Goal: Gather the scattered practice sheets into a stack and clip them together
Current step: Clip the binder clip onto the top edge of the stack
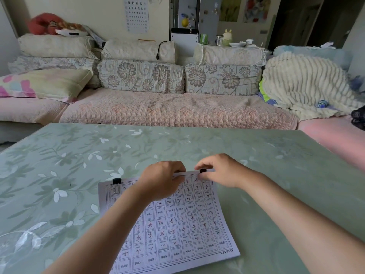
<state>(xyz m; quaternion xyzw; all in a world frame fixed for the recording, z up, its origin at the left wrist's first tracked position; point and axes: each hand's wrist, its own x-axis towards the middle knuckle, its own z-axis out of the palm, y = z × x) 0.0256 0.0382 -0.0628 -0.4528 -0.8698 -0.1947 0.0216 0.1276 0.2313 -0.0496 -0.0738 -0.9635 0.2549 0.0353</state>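
Note:
A stack of practice sheets (pixel 177 224) printed with a grid of characters lies on the green floral table (pixel 59 165), its far edge lifted a little. A black binder clip (pixel 116 181) grips the stack's far left corner. A second black binder clip (pixel 202 171) sits on the far edge near the right corner. My right hand (pixel 221 171) pinches this second clip with thumb and fingers. My left hand (pixel 164 178) holds the far edge of the stack just left of that clip, fingers curled over the paper.
A sofa (pixel 167 109) with floral cushions runs along the table's far side. A cream ribbed blanket (pixel 304 84) is heaped at its right end, and a pastel pillow (pixel 43 82) lies at its left.

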